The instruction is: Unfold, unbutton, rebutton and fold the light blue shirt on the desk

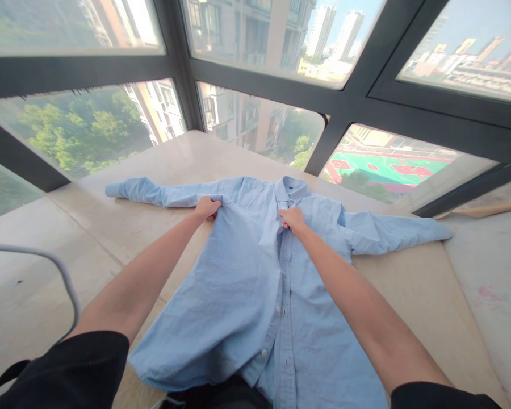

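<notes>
A light blue button-up shirt [242, 272] lies front side up, its sleeves stretched out to both sides and its collar at the far end. My left hand [208, 208] is closed on the cloth near the armpit on the left side. At the upper chest, my right hand [292, 219] pinches the edge of the front opening, just below the collar. Between the hands the left front panel is slightly lifted and wrinkled. White buttons show along its edge, and the lower front hangs partly apart from the buttonhole strip.
The shirt rests on a pale beige surface [93, 227] with a seam on the left. Dark-framed windows [255, 85] border the far side. A grey-white cable [63, 272] curves in at the left. Pale patterned material [494, 278] lies at the right.
</notes>
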Available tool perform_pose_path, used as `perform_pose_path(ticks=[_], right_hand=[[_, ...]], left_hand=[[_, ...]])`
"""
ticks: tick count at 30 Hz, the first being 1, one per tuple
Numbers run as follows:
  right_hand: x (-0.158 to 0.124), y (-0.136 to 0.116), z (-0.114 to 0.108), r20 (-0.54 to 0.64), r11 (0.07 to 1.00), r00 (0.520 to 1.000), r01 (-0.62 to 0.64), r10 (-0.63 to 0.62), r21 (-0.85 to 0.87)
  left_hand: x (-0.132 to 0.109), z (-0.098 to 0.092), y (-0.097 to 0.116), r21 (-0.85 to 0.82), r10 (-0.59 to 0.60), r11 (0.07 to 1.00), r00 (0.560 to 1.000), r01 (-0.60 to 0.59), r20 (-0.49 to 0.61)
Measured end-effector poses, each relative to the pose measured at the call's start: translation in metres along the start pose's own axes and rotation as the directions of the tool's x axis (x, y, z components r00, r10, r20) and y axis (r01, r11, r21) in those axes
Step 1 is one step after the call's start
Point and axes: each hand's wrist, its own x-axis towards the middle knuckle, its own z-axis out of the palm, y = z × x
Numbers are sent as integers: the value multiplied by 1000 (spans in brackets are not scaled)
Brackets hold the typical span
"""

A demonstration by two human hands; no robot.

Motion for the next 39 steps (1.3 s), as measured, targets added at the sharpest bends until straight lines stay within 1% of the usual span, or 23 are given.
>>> perform_pose_path(ticks=[4, 8, 12, 15, 19, 21, 24, 25, 26, 27, 30, 31, 33, 34, 36, 39], right_hand=[[10, 11, -24, -35, 996, 999, -17, 14, -85], [9, 14, -30, -9, 994, 1000, -10, 9, -110], [-2, 13, -28, 66, 998, 997, -26, 30, -50], [-19, 12, -29, 186, 996, 979, -90, 84, 22], [-49, 14, -35, 394, 984, 911, -164, 126, 65], [-65, 19, -36, 507, 977, 853, -196, 125, 88], [-85, 30, -36, 652, 961, 747, -255, 128, 103], [-91, 35, -35, 667, 959, 733, -265, 133, 100], [-95, 39, -34, 658, 960, 741, -263, 135, 99], [-99, 43, -33, 635, 961, 761, -256, 131, 107], [-106, 53, -30, 519, 961, 849, -217, 100, 170], [-108, 56, -30, 485, 960, 870, -206, 91, 189], [-111, 60, -32, 438, 958, 894, -196, 88, 208], [-113, 62, -33, 426, 957, 900, -197, 91, 212], [-120, 66, -36, 432, 957, 896, -206, 100, 205], [-135, 71, -39, 494, 959, 863, -222, 109, 175]], left_hand=[[2, 1, -4, 133, 70, 989, 994, -58, -89], [2, 5, -6, 200, 92, 978, 983, -59, -160], [-4, 9, -6, 227, 72, 974, 979, -27, -192], [-12, 9, -7, 224, 61, 974, 982, -20, -178], [-26, 6, -14, 204, 56, 979, 991, -30, -122], [-35, 2, -19, 184, 38, 983, 997, -25, -66], [-52, -8, -26, 156, -17, 988, 999, 11, 42], [-58, -12, -28, 151, -41, 988, 996, 29, 76], [-65, -16, -30, 149, -67, 988, 992, 51, 108], [-71, -20, -32, 150, -95, 986, 986, 74, 139], [-88, -32, -38, 168, -170, 977, 957, 133, 234], [-93, -35, -41, 177, -189, 973, 947, 146, 261], [-103, -41, -46, 200, -219, 966, 923, 161, 315], [-107, -44, -49, 216, -233, 962, 911, 165, 342], [-117, -50, -56, 255, -259, 953, 884, 166, 390], [-131, -59, -65, 330, -290, 932, 856, 150, 429]])
